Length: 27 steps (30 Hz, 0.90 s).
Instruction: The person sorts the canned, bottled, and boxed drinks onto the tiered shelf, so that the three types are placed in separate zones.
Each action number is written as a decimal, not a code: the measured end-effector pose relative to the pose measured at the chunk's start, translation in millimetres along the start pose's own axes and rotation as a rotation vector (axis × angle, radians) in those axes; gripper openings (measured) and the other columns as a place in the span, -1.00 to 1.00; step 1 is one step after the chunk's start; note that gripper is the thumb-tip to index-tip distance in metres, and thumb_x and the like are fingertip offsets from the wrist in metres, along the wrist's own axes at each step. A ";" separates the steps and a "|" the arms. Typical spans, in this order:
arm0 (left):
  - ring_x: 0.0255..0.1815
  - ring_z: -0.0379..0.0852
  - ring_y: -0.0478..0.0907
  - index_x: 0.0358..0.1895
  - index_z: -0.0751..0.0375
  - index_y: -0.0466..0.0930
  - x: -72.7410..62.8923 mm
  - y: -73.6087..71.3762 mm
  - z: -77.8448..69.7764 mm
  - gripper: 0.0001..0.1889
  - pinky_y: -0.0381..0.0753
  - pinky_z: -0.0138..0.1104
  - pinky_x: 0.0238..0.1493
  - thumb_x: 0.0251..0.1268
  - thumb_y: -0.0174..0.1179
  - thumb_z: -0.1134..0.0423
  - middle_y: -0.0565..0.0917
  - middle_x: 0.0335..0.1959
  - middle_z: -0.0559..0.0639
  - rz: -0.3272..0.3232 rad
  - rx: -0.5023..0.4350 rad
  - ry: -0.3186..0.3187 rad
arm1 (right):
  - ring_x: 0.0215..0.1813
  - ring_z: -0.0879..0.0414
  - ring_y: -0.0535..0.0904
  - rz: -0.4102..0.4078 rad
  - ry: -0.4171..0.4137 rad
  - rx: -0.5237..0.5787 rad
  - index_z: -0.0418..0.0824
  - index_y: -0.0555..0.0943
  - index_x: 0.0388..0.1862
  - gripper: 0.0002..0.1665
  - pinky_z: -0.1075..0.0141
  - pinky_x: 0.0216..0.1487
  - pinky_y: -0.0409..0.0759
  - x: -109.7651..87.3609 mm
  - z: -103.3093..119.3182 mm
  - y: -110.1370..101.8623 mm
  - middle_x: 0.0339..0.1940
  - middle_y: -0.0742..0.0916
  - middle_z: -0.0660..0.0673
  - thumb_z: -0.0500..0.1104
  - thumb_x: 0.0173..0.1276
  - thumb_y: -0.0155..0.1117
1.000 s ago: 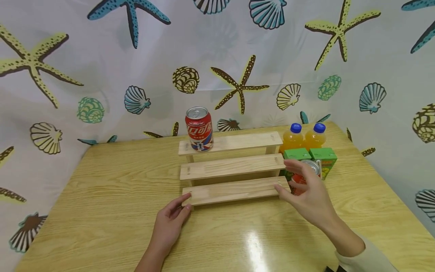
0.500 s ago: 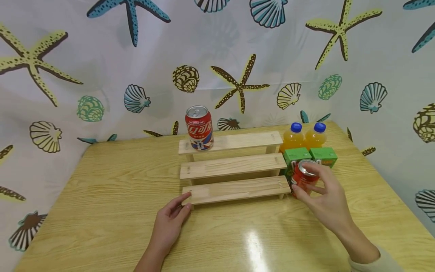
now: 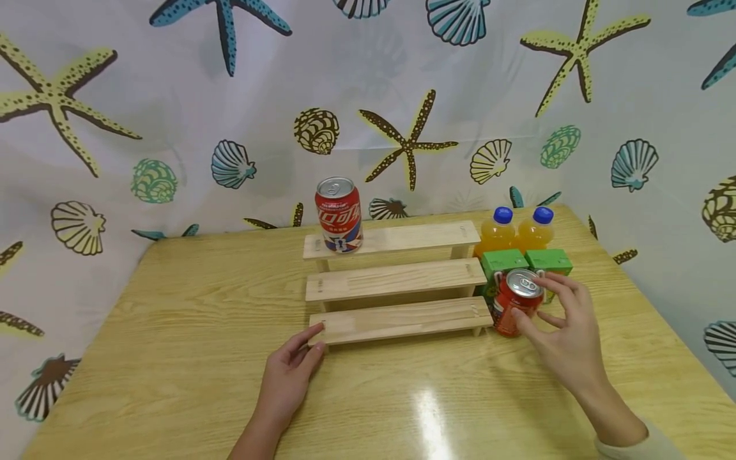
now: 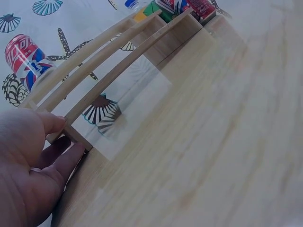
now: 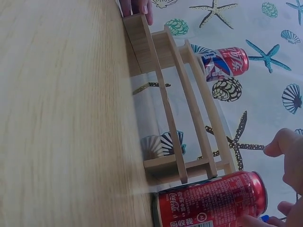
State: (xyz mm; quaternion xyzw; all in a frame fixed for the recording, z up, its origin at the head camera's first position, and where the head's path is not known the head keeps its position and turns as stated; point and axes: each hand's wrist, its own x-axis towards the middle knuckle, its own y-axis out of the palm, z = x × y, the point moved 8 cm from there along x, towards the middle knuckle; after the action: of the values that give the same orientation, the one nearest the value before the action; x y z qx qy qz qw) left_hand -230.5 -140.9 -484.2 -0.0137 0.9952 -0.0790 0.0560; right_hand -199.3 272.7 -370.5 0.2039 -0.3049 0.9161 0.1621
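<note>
A three-tier wooden shelf (image 3: 397, 279) stands on the table. My left hand (image 3: 287, 370) pinches the left end of its lowest step; the left wrist view shows the fingers (image 4: 64, 161) at that end. A red cola can (image 3: 505, 300) stands upright by the shelf's right end. My right hand (image 3: 572, 345) is beside it, thumb in front of the can and index fingertip over the lid's right edge. In the right wrist view one digit (image 5: 279, 146) is spread apart from the can (image 5: 203, 203), and another fingertip overlaps it. A second cola can (image 3: 339, 217) is on the top step's left.
Behind the right-hand can are two green drink cartons (image 3: 505, 259), side by side. Two orange drink bottles (image 3: 497, 233) with blue caps stand behind them. A patterned cloth (image 3: 259, 96) hangs along the table's back edge.
My right hand has moved from the lowest step's right end to the red can, then slightly right, uncovering more of its lid. The left hand stays on the shelf.
</note>
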 end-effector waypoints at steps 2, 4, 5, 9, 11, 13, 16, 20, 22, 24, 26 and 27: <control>0.04 -0.28 0.64 0.30 0.04 0.56 0.4 0.4 -0.2 -0.61 0.67 -0.57 0.01 0.46 0.18 0.29 0.51 0.33 0.01 0.003 -0.001 0.005 | 0.30 -0.24 0.39 -0.002 0.024 -0.010 -0.38 0.52 0.24 -0.38 0.68 -0.09 0.58 0.3 -4.4 -1.1 0.32 0.41 -0.33 -0.33 0.19 0.49; 0.04 -0.29 0.64 0.30 0.05 0.56 0.4 0.2 0.1 -0.61 0.67 -0.57 0.01 0.46 0.18 0.30 0.52 0.33 0.02 0.000 -0.005 0.007 | 0.31 -0.25 0.38 0.009 0.047 -0.013 -0.36 0.52 0.25 -0.37 0.62 -0.09 0.62 -0.1 -8.7 -0.6 0.33 0.39 -0.33 -0.30 0.21 0.49; 0.03 -0.29 0.65 0.30 0.06 0.56 0.5 0.2 0.1 -0.61 0.67 -0.56 0.01 0.46 0.18 0.30 0.52 0.33 0.02 -0.002 -0.010 0.008 | 0.31 -0.25 0.37 0.018 0.057 -0.013 -0.35 0.51 0.26 -0.37 0.55 -0.08 0.67 -0.3 -11.1 0.0 0.33 0.38 -0.33 -0.29 0.21 0.49; 0.01 -0.30 0.65 0.30 0.08 0.56 0.1 -0.2 0.3 -0.62 0.68 -0.56 0.01 0.47 0.17 0.33 0.52 0.32 0.00 -0.010 -0.022 0.011 | 0.32 -0.25 0.33 0.050 0.094 -0.010 -0.32 0.46 0.32 -0.33 0.04 0.00 0.76 -2.4 -20.1 3.2 0.32 0.36 -0.35 -0.26 0.25 0.48; 0.01 -0.30 0.65 0.30 0.08 0.55 0.0 0.4 -0.2 -0.62 0.68 -0.55 0.02 0.47 0.16 0.33 0.54 0.30 0.03 -0.008 -0.027 0.013 | 0.32 -0.27 0.32 0.067 0.111 -0.013 -0.31 0.41 0.35 -0.29 -0.18 0.04 0.70 -4.0 -24.4 4.7 0.31 0.35 -0.38 -0.25 0.26 0.47; 0.02 -0.29 0.65 0.30 0.07 0.55 0.1 0.7 -0.7 -0.62 0.68 -0.55 0.03 0.48 0.16 0.32 0.55 0.28 0.05 -0.009 -0.029 0.014 | 0.32 -0.31 0.33 0.088 0.128 -0.014 -0.31 0.37 0.39 -0.25 -0.27 0.06 0.66 -5.7 -28.4 6.3 0.31 0.34 -0.40 -0.24 0.27 0.46; 0.03 -0.27 0.65 0.30 0.06 0.55 0.3 0.5 -0.8 -0.62 0.67 -0.55 0.03 0.48 0.16 0.31 0.57 0.25 0.08 -0.011 -0.034 0.008 | 0.34 -0.38 0.32 0.117 0.148 -0.009 -0.30 0.30 0.43 -0.20 -0.30 0.08 0.63 -7.4 -33.3 8.9 0.32 0.33 -0.44 -0.23 0.28 0.45; 0.03 -0.25 0.66 0.30 0.05 0.56 0.6 -0.6 -0.5 -0.62 0.68 -0.55 0.03 0.48 0.17 0.31 0.58 0.23 0.09 -0.018 -0.029 0.004 | 0.35 -0.43 0.33 0.140 0.149 0.014 -0.29 0.26 0.46 -0.17 -0.29 0.07 0.64 -7.2 -36.6 12.2 0.33 0.32 -0.45 -0.25 0.29 0.44; 0.02 -0.25 0.66 0.30 0.05 0.56 0.8 -1.1 -0.3 -0.62 0.68 -0.55 0.02 0.47 0.17 0.31 0.60 0.20 0.11 -0.024 -0.027 0.003 | 0.34 -0.44 0.34 0.151 0.138 0.027 -0.30 0.24 0.46 -0.16 -0.27 0.05 0.65 -5.9 -37.1 14.1 0.35 0.31 -0.46 -0.26 0.30 0.43; 0.01 -0.25 0.67 0.30 0.05 0.56 1.0 -1.3 -0.2 -0.62 0.68 -0.55 0.03 0.48 0.16 0.31 0.62 0.16 0.14 -0.027 -0.029 0.001 | 0.34 -0.47 0.34 0.163 0.127 0.047 -0.31 0.21 0.47 -0.16 -0.27 0.03 0.66 -4.0 -37.8 16.0 0.37 0.31 -0.46 -0.28 0.30 0.42; 0.01 -0.25 0.67 0.29 0.05 0.57 1.2 -1.4 0.0 -0.63 0.68 -0.54 0.03 0.48 0.16 0.32 0.63 0.13 0.16 -0.030 -0.036 -0.001 | 0.35 -0.50 0.32 0.175 0.121 0.062 -0.33 0.19 0.47 -0.15 -0.28 0.03 0.65 -2.3 -38.9 17.7 0.39 0.30 -0.46 -0.29 0.31 0.41; 0.00 -0.25 0.67 0.29 0.05 0.57 1.2 -1.3 0.1 -0.63 0.68 -0.54 0.04 0.48 0.15 0.33 0.63 0.12 0.17 -0.029 -0.039 -0.003 | 0.36 -0.52 0.31 0.181 0.122 0.071 -0.33 0.18 0.47 -0.14 -0.28 0.04 0.65 -1.5 -39.6 18.6 0.41 0.29 -0.46 -0.29 0.31 0.41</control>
State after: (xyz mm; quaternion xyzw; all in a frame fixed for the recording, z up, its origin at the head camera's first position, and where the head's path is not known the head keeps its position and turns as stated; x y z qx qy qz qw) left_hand -231.7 -142.3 -484.2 -0.0295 0.9962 -0.0603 0.0560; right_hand -216.8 283.1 -409.4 0.1250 -0.2791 0.9479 0.0897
